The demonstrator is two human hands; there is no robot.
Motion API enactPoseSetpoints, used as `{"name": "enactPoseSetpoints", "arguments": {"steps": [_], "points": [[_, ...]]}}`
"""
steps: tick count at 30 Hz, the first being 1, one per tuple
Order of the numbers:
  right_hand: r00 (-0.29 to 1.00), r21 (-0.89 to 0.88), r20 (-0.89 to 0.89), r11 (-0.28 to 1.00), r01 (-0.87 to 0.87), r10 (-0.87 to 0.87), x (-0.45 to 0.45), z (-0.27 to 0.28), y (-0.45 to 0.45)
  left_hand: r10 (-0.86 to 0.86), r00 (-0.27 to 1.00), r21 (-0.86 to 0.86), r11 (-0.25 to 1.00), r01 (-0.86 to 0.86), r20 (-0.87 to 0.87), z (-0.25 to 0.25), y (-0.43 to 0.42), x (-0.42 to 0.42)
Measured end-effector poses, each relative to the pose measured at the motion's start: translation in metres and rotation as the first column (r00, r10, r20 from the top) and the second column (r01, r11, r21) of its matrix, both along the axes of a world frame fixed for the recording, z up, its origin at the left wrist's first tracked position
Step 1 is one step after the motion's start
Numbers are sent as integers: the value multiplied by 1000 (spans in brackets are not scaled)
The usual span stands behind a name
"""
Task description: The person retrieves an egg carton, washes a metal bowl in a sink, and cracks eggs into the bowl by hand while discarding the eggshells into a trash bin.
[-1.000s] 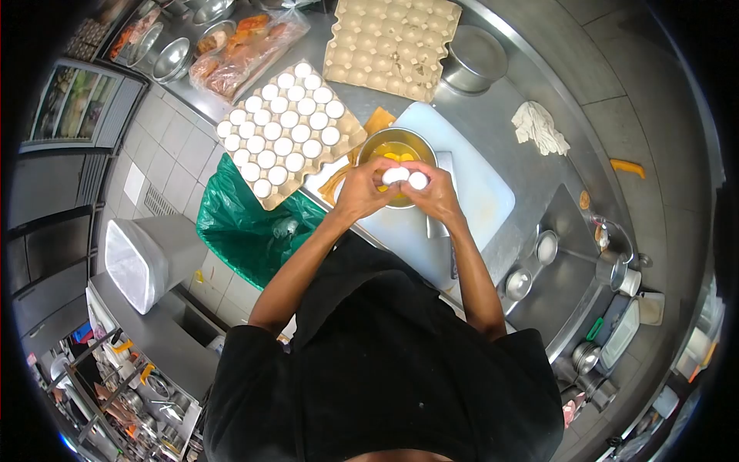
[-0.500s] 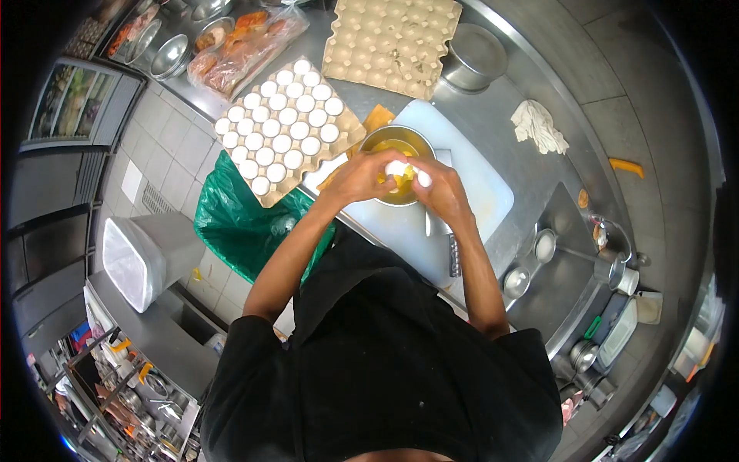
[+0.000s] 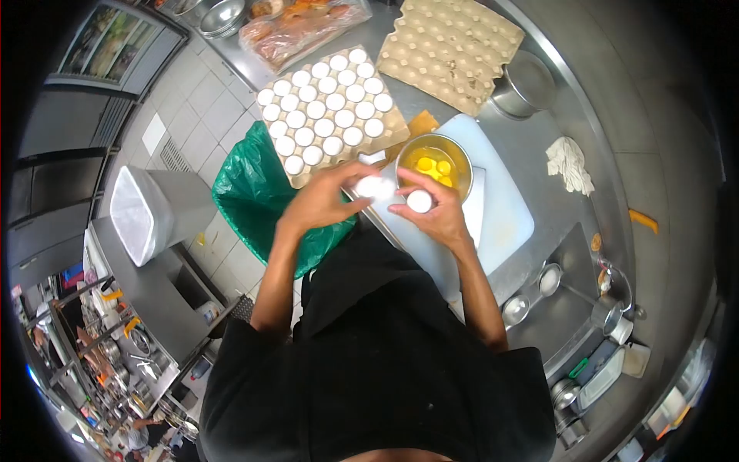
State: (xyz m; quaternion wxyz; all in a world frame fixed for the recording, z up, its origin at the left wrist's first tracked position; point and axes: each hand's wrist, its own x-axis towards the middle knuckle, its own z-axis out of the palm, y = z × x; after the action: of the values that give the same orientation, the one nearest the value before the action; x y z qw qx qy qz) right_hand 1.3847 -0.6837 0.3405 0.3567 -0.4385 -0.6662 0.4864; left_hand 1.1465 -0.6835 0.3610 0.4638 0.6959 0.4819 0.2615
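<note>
My left hand (image 3: 323, 199) is closed on a white eggshell (image 3: 371, 187), smeared by motion, beside the rim of a metal bowl. My right hand (image 3: 440, 215) holds a rounded white egg (image 3: 419, 202) in its curled fingers, just in front of the bowl. The metal bowl (image 3: 466, 158) contains several yellow yolks (image 3: 433, 167) in clear egg white. It stands on a white cutting board (image 3: 508, 219). To the left, a cardboard tray (image 3: 394, 132) holds several rows of white eggs (image 3: 324, 128). A green plastic bag (image 3: 254, 192) hangs open below my left hand.
An upturned egg carton (image 3: 446, 50) and a metal pot (image 3: 525, 85) stand at the back. A crumpled cloth (image 3: 570, 165) lies right. Bagged food (image 3: 304, 35) sits back left. The sink (image 3: 554, 266) is at the right, and a white-lined bin (image 3: 142, 215) stands left.
Both hands have moved from over the bowl to its near left side and separated. The eggshell has come away leftward in my left hand. The yolks now show; the camera view has shifted.
</note>
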Motion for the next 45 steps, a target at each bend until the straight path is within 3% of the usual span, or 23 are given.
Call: {"name": "enactPoseSetpoints", "arguments": {"steps": [2,3,4,5,6,8,11,14,17,19,21,22,23,25,27,29,31,33,35,37,39,42,45], "points": [[998,-29,-41,998,-50,48,-6,-13,1,45,987,-215,974,-77,-152,7,-21,-47],[997,-17,-71,1000,-17,16,-5,-29,3,10,977,-136,990,-40,-213,-10,-34,-74],[995,-10,-101,1000,16,-17,-7,-37,2,68,908,-32,996,-89,-413,-19,-42,-91],[971,-296,-204,953,62,-126,-12,-23,2,142,796,79,990,-118,-588,-22,-49,-98],[956,-349,-241,934,76,-168,-11,-26,3,152,792,80,988,-130,-591,-31,-48,-96],[939,-405,-275,911,79,-204,-5,-28,6,599,694,220,798,-561,-400,-45,-29,-83],[901,-546,-198,807,225,-385,11,-28,13,568,652,329,823,-463,-502,-89,-17,-79],[679,-630,-413,729,268,-607,43,-41,16,577,664,345,817,-463,-475,-97,-13,-83],[526,-640,-539,726,252,-658,66,-42,10,571,680,340,821,-459,-460,-86,-10,-90],[559,-596,-534,751,283,-634,74,-43,5,639,663,361,768,-529,-389,-83,-13,-91],[722,-508,-319,754,416,-614,64,-29,0,640,698,259,768,-585,-322,-62,-7,-68],[757,-414,-260,777,474,-600,50,-9,-3,606,796,33,795,-606,-2,-57,-7,-48],[755,-418,-253,773,478,-604,43,-1,-4,571,752,-184,820,-542,328,-54,-9,-27],[912,-186,-219,932,311,-348,32,11,2,413,822,-300,902,-310,392,-51,3,17],[906,-93,-266,944,317,-330,22,29,12,319,806,-242,944,-224,498,-52,12,56],[920,392,-195,833,390,-339,19,47,18,306,789,-292,941,-168,532,-41,18,79],[904,455,-231,782,427,-359,17,46,20,293,772,-332,936,-113,564,-37,24,91],[949,482,158,860,167,-273,21,31,17,264,784,-309,946,-97,562,-37,28,99],[930,477,142,847,235,-339,25,10,14,235,801,-278,956,-89,550,-49,30,101],[815,-2,-348,869,494,-464,27,1,11,277,807,-360,929,-86,521,-51,30,101],[783,-51,-363,850,525,-505,43,-12,12,255,825,-363,929,-65,504,-49,27,102],[920,-415,-140,866,280,-365,57,-14,14,163,831,-284,959,-6,531,-54,31,106],[943,-457,-150,867,200,-297,62,-14,13,149,874,-321,947,9,463,-52,33,107]]}}
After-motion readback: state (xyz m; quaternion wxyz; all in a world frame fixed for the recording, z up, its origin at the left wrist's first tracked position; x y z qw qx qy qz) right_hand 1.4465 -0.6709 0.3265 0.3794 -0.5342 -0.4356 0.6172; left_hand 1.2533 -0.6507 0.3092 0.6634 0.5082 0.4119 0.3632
